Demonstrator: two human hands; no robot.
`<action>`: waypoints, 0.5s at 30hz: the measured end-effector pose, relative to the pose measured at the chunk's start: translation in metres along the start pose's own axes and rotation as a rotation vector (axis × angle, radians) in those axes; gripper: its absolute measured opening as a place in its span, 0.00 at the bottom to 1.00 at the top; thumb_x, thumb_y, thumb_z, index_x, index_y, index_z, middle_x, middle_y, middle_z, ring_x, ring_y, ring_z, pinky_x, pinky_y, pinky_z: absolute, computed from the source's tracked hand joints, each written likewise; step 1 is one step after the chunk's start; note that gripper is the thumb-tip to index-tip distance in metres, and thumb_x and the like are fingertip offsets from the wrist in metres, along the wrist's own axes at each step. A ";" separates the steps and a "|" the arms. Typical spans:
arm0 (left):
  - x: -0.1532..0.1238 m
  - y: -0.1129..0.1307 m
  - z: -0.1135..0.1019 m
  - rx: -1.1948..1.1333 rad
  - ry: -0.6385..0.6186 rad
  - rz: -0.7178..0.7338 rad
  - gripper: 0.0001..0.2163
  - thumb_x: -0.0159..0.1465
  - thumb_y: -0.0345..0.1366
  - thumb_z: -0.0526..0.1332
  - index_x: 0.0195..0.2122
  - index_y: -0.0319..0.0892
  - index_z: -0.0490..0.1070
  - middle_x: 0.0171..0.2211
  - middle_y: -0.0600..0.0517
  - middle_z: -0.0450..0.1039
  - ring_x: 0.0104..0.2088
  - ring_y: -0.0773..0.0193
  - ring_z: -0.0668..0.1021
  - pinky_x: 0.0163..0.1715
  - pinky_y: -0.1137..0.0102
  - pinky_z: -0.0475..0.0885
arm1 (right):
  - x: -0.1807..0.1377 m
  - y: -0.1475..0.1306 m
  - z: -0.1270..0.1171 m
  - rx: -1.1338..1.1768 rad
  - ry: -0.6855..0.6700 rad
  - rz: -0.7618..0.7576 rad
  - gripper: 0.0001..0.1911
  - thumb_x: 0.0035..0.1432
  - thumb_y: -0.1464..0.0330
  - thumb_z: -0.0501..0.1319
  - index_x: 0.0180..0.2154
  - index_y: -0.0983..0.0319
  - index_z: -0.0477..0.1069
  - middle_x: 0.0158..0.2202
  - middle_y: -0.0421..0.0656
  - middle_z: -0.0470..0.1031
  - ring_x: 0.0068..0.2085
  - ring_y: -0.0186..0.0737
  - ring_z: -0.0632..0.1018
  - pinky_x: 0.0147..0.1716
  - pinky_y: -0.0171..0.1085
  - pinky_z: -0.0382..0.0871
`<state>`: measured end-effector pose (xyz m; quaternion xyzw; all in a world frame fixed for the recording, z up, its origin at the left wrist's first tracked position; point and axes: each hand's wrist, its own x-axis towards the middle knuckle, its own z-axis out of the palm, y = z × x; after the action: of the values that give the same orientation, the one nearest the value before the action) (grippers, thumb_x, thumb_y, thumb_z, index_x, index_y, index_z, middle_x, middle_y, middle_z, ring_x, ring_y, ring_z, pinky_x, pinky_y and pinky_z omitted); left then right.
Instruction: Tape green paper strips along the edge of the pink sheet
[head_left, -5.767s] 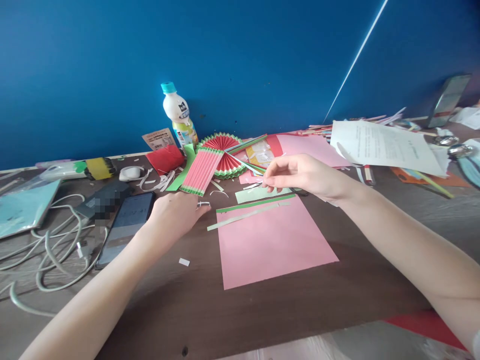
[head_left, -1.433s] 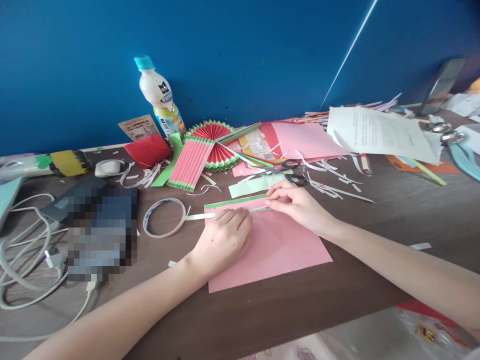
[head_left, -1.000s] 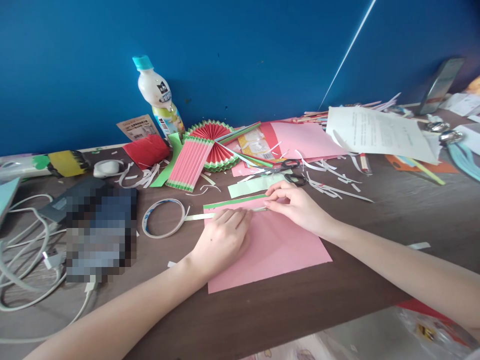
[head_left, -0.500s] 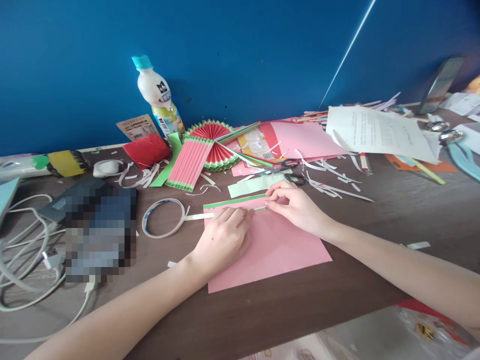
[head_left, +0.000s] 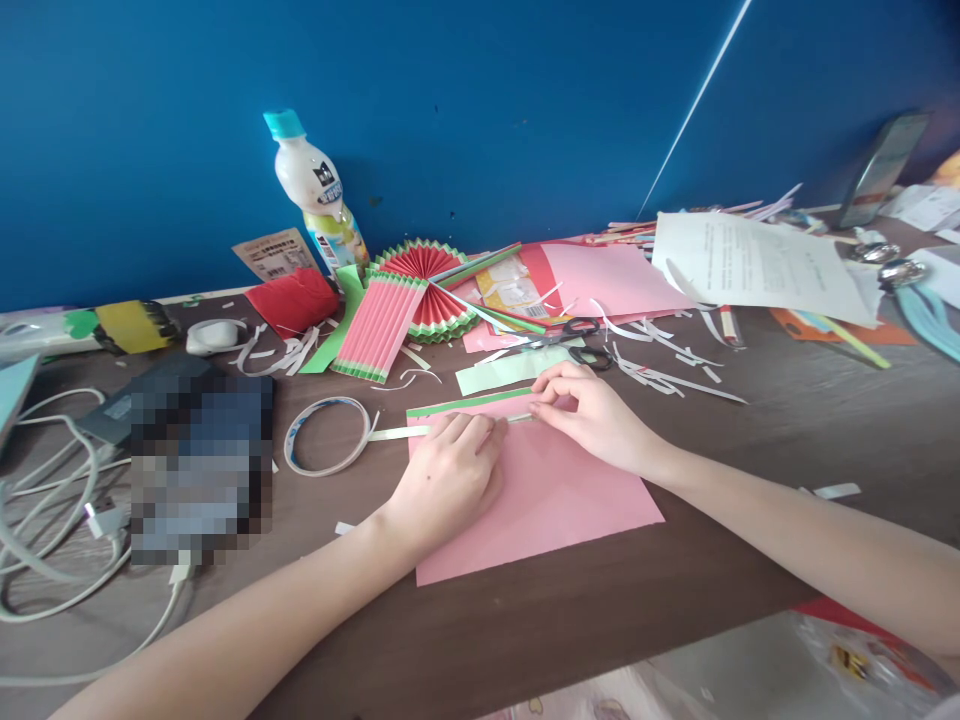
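Note:
A sheet of pink paper (head_left: pixel 559 500) with a green strip (head_left: pixel 472 403) along its far edge lies on the desk under both hands. From a roll of double-sided tape (head_left: pixel 289 441) left of the sheet, a pale length of tape (head_left: pixel 400 433) runs onto the paper, just below the green strip. My left hand (head_left: pixel 454 470) rests over this length with fingers curled and pressed together, covering part of it. Thumb and forefinger of my right hand (head_left: pixel 574 405) pinch the tape's far end near the paper's upper right.
Behind the sheet lie scissors (head_left: pixel 592 357), a pale green paper piece (head_left: pixel 495 373), a pleated red-and-green paper fan (head_left: pixel 427 262) and a folded pink piece (head_left: pixel 381 325). A bottle (head_left: pixel 309 180) stands by the blue wall. White cables (head_left: pixel 94 465) lie left; paper scraps (head_left: pixel 660 378) lie right.

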<state>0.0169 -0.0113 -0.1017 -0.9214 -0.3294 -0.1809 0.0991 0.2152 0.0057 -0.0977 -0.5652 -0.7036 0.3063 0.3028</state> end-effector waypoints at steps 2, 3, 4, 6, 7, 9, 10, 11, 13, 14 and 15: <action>0.000 0.000 0.000 0.008 -0.011 0.002 0.13 0.60 0.25 0.49 0.42 0.34 0.70 0.33 0.45 0.73 0.34 0.58 0.74 0.36 0.63 0.71 | -0.001 -0.001 0.000 -0.011 0.012 -0.016 0.13 0.54 0.65 0.57 0.20 0.60 0.64 0.38 0.43 0.68 0.44 0.43 0.68 0.46 0.45 0.59; 0.000 0.000 -0.001 0.010 -0.015 0.003 0.13 0.60 0.26 0.50 0.42 0.33 0.70 0.33 0.45 0.73 0.34 0.58 0.74 0.36 0.63 0.71 | -0.001 -0.001 0.000 -0.017 0.021 -0.026 0.12 0.54 0.65 0.57 0.20 0.60 0.63 0.38 0.43 0.68 0.43 0.43 0.69 0.46 0.45 0.60; 0.000 0.000 -0.001 0.011 -0.019 0.003 0.13 0.60 0.26 0.50 0.42 0.33 0.70 0.33 0.45 0.73 0.34 0.58 0.74 0.36 0.63 0.71 | -0.002 -0.001 0.001 -0.022 0.031 -0.036 0.12 0.54 0.66 0.57 0.20 0.60 0.62 0.38 0.43 0.68 0.43 0.42 0.69 0.46 0.45 0.60; 0.001 0.001 -0.002 0.009 -0.026 0.001 0.12 0.60 0.26 0.50 0.41 0.33 0.70 0.33 0.45 0.73 0.34 0.58 0.74 0.36 0.63 0.71 | -0.002 -0.001 0.001 -0.026 0.041 -0.050 0.12 0.54 0.66 0.57 0.20 0.60 0.61 0.37 0.43 0.68 0.42 0.42 0.69 0.45 0.44 0.60; 0.001 0.001 -0.003 0.007 -0.026 -0.002 0.12 0.60 0.26 0.50 0.41 0.34 0.70 0.32 0.46 0.73 0.34 0.58 0.74 0.36 0.63 0.71 | -0.002 -0.001 0.001 -0.024 0.042 -0.052 0.13 0.54 0.67 0.57 0.20 0.60 0.61 0.37 0.43 0.68 0.42 0.42 0.69 0.45 0.44 0.61; 0.002 0.001 -0.003 -0.001 -0.029 -0.008 0.13 0.60 0.26 0.49 0.41 0.35 0.70 0.32 0.45 0.72 0.34 0.58 0.74 0.36 0.63 0.72 | -0.002 -0.002 0.001 -0.013 0.040 -0.048 0.13 0.54 0.66 0.57 0.20 0.60 0.61 0.37 0.43 0.68 0.41 0.41 0.69 0.44 0.43 0.61; 0.002 0.001 -0.003 -0.005 -0.032 -0.010 0.13 0.61 0.26 0.49 0.42 0.35 0.70 0.33 0.45 0.72 0.35 0.58 0.74 0.36 0.63 0.72 | -0.002 -0.002 0.001 -0.005 0.038 -0.044 0.13 0.54 0.66 0.57 0.20 0.60 0.62 0.37 0.43 0.68 0.41 0.41 0.70 0.44 0.43 0.61; 0.002 0.001 -0.003 -0.007 -0.032 -0.011 0.13 0.61 0.26 0.49 0.42 0.35 0.70 0.33 0.45 0.72 0.35 0.58 0.75 0.36 0.62 0.72 | -0.002 -0.002 0.001 0.003 0.037 -0.039 0.12 0.54 0.66 0.58 0.20 0.60 0.62 0.37 0.43 0.68 0.41 0.41 0.70 0.44 0.43 0.61; 0.002 0.001 -0.003 -0.008 -0.031 -0.014 0.13 0.61 0.26 0.49 0.42 0.35 0.70 0.32 0.45 0.72 0.35 0.58 0.75 0.36 0.62 0.72 | -0.002 -0.002 0.001 0.018 0.039 -0.029 0.12 0.53 0.66 0.58 0.20 0.60 0.63 0.37 0.43 0.67 0.41 0.40 0.70 0.43 0.43 0.62; 0.002 0.001 -0.002 -0.005 -0.033 -0.014 0.13 0.61 0.26 0.49 0.42 0.34 0.70 0.32 0.45 0.72 0.35 0.58 0.74 0.36 0.62 0.72 | -0.002 -0.002 0.001 0.023 0.039 -0.026 0.12 0.53 0.66 0.58 0.20 0.60 0.63 0.37 0.43 0.67 0.40 0.40 0.70 0.43 0.43 0.62; 0.002 0.002 -0.002 -0.001 -0.033 -0.013 0.13 0.60 0.25 0.49 0.41 0.34 0.70 0.32 0.45 0.72 0.34 0.58 0.74 0.35 0.63 0.72 | -0.002 -0.002 0.001 0.026 0.041 -0.022 0.12 0.53 0.66 0.59 0.20 0.60 0.63 0.37 0.43 0.67 0.40 0.40 0.70 0.43 0.42 0.62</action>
<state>0.0188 -0.0120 -0.0988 -0.9221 -0.3370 -0.1667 0.0920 0.2133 0.0037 -0.0971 -0.5595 -0.6995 0.3004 0.3278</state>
